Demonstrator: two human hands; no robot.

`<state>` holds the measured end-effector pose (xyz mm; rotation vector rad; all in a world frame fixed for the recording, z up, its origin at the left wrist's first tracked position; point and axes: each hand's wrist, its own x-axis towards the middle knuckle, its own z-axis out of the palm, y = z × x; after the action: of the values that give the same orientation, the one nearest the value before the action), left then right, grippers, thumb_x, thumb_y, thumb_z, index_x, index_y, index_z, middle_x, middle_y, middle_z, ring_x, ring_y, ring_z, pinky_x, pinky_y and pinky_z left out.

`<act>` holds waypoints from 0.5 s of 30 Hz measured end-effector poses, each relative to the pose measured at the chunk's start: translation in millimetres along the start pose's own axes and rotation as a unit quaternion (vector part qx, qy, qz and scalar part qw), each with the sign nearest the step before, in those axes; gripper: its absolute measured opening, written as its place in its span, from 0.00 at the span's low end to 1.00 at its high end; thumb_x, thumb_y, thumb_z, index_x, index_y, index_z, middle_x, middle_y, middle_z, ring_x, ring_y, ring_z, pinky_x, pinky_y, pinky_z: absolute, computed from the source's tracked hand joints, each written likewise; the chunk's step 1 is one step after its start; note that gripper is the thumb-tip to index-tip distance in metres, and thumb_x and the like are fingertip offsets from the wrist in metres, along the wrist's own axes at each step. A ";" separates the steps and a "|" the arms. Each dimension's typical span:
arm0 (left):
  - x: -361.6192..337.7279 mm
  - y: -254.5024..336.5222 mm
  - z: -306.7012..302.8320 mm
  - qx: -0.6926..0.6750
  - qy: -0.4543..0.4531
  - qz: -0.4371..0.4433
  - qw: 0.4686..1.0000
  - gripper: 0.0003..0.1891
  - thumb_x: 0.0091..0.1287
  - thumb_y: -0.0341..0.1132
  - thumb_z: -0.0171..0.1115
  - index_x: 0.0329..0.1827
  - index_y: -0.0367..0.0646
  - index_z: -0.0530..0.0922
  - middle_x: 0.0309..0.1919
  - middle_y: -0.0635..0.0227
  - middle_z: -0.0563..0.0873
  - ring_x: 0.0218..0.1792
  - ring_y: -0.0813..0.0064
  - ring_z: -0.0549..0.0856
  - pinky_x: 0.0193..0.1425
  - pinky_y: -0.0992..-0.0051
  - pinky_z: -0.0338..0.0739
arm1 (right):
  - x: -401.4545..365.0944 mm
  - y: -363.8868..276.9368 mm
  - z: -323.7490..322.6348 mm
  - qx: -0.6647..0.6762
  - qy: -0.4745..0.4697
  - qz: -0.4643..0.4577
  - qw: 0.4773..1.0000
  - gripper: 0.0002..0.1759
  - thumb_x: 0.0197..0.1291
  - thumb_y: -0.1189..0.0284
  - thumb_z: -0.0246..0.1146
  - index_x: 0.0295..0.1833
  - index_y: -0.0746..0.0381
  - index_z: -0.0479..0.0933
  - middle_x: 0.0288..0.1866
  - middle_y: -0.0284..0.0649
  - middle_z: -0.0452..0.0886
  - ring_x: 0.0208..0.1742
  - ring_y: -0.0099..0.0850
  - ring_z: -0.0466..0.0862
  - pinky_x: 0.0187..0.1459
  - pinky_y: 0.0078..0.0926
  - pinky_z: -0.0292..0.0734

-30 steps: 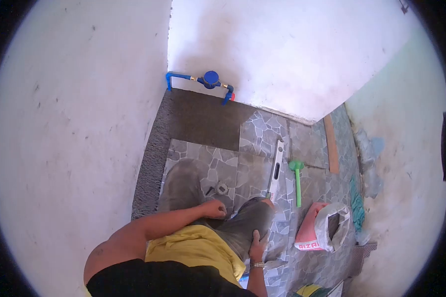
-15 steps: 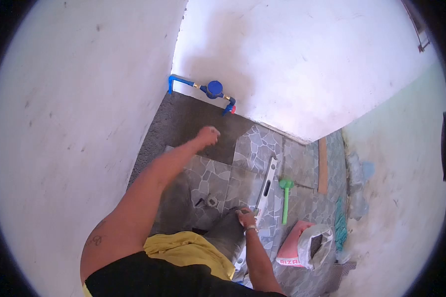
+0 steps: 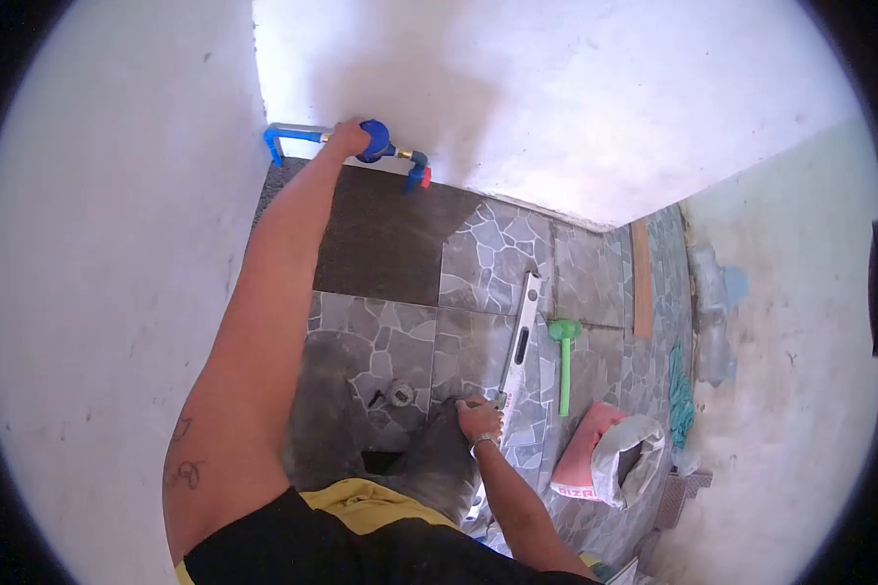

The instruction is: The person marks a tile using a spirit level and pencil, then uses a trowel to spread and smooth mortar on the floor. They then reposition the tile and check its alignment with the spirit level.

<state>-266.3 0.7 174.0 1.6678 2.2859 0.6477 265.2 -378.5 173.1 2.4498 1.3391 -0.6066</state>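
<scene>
My left hand is stretched out to the back wall. Its fingers close around the left side of a blue water meter, partly covering the brass fitting there. Blue pipe runs left from the meter to the corner, and a valve with a red handle is on its right. My right hand, with a band at the wrist, rests over my bent knee, fingers lying on the dark trousers. Close beside it, a spirit level lies on the stone-patterned tiles.
Bare dark mortar fills the floor patch below the meter. A tape measure lies between my legs. To the right are a green mallet, an open red-and-white sack, a wooden strip and a teal cloth by the wall.
My left hand has moved from above the bare mortar up to the water meter and taken hold of it. My right hand stays on my knee. The view has shifted slightly.
</scene>
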 end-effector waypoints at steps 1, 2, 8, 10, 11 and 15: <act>8.6 -5.2 -1.3 0.066 -0.043 0.043 0.996 0.26 0.62 0.36 0.51 0.65 0.40 0.76 0.61 0.50 0.81 0.63 0.44 0.78 0.71 0.53 0.69 | -3.2 -3.0 -6.1 0.002 -0.015 0.001 1.000 0.48 0.49 0.42 0.68 0.67 0.65 0.69 0.64 0.62 0.73 0.65 0.59 0.75 0.66 0.55 0.70; 16.3 -12.8 -4.7 0.132 -0.085 0.085 0.984 0.27 0.63 0.36 0.51 0.67 0.42 0.75 0.63 0.52 0.80 0.65 0.44 0.76 0.72 0.53 0.68 | -5.7 -5.3 -10.7 0.001 -0.016 0.005 1.000 0.48 0.49 0.42 0.68 0.67 0.65 0.69 0.64 0.62 0.73 0.65 0.59 0.75 0.66 0.55 0.70; 25.7 -4.5 -18.0 0.022 -0.026 -0.015 0.999 0.22 0.64 0.35 0.51 0.62 0.58 0.79 0.58 0.62 0.84 0.60 0.52 0.81 0.67 0.54 0.72 | 0.9 -5.2 -4.5 0.003 -0.019 -0.013 1.000 0.46 0.49 0.43 0.68 0.65 0.65 0.70 0.62 0.62 0.74 0.64 0.59 0.76 0.64 0.55 0.71; -1.4 14.0 -36.8 -0.057 0.015 -0.023 0.998 0.18 0.62 0.32 0.52 0.53 0.54 0.83 0.51 0.61 0.87 0.54 0.54 0.84 0.61 0.57 0.76 | -5.2 -7.2 -17.9 0.007 -0.049 -0.044 0.998 0.45 0.49 0.43 0.68 0.64 0.64 0.71 0.61 0.61 0.74 0.63 0.59 0.76 0.63 0.55 0.72; -9.9 13.7 -40.3 -0.108 0.047 -0.001 0.993 0.16 0.61 0.30 0.52 0.48 0.52 0.85 0.47 0.61 0.88 0.50 0.55 0.85 0.57 0.59 0.78 | -5.7 -6.1 -18.1 0.003 -0.042 -0.035 0.998 0.44 0.49 0.43 0.68 0.64 0.64 0.71 0.61 0.61 0.75 0.63 0.59 0.76 0.63 0.55 0.72; -43.4 4.8 -43.6 -0.180 0.169 0.156 0.956 0.13 0.58 0.25 0.53 0.34 0.45 0.87 0.32 0.58 0.89 0.38 0.58 0.88 0.46 0.63 0.80 | -2.4 -5.9 -5.8 -0.006 -0.007 -0.005 1.000 0.44 0.49 0.42 0.68 0.62 0.63 0.72 0.61 0.61 0.75 0.63 0.59 0.77 0.62 0.56 0.72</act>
<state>-267.5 -48.3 211.6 1.8536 1.9466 1.4248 260.3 -374.6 179.1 2.4266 1.3480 -0.6144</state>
